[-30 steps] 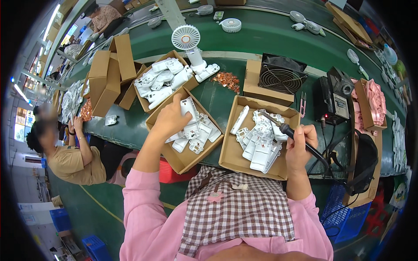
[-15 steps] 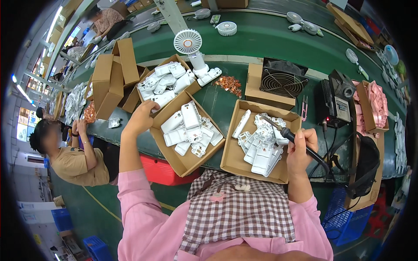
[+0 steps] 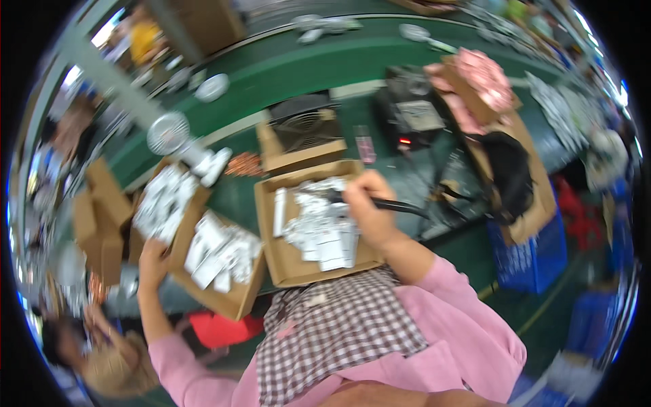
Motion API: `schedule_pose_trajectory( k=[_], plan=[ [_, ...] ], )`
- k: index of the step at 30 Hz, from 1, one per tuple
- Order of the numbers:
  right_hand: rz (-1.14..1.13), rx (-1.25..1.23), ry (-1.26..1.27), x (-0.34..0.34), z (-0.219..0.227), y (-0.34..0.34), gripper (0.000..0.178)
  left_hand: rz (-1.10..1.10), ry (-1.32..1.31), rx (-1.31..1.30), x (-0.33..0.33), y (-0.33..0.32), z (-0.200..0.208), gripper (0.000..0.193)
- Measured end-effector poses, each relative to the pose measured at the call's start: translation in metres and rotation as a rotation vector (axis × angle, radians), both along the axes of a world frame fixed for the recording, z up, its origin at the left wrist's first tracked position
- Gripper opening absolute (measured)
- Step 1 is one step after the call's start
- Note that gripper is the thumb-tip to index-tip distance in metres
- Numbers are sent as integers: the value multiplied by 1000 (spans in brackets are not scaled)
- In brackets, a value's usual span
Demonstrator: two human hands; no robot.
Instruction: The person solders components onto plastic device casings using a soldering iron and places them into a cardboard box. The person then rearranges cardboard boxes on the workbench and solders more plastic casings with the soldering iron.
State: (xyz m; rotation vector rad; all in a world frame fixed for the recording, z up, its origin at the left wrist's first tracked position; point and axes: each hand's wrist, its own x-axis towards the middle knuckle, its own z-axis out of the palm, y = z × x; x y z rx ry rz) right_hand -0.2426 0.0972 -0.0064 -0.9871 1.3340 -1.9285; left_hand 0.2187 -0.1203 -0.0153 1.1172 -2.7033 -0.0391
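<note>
My right hand point(image 3: 369, 207) is closed round the black handle of a soldering iron point(image 3: 392, 203). Its front end points left over white plastic housings point(image 3: 324, 234) heaped in the right cardboard box point(image 3: 298, 279). At the front edge of the far-left box, my left hand point(image 3: 154, 261) reaches to another pile of white housings point(image 3: 163, 203). Its fingers are blurred and partly hidden, so any grip there cannot be made out. Between the two stands a middle cardboard box point(image 3: 234, 304), tilted in the picture, with more white housings point(image 3: 220, 252) inside.
A white hand fan point(image 3: 169, 133) stands behind the boxes, near copper-coloured bits point(image 3: 244, 164). A black cooling fan point(image 3: 305, 125), pink tweezers point(image 3: 365, 146) and a black soldering station point(image 3: 413, 112) line the back. A co-worker point(image 3: 112, 353) sits at left. Cables cross the right side.
The whole view has swung right, so the bench things sit further left and blurred. My left hand stays by the far-left box; my right hand keeps hold of the soldering iron over its box.
</note>
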Motion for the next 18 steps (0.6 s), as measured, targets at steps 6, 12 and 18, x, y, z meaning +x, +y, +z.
schedule_pose_trajectory(
  k=[6, 12, 18],
  plan=[
    [19, -33, -37, -6, 0, 3, 17, 6, 78, -36, -24, 11, 16, 27],
    [34, -20, -59, -7, 0, 5, 17, 77, 108, -111, -33, 36, 33, 24],
    [12, -18, -32, -7, -1, 2, 18, 113, 61, -166, -31, 46, 50, 23]
  ],
)
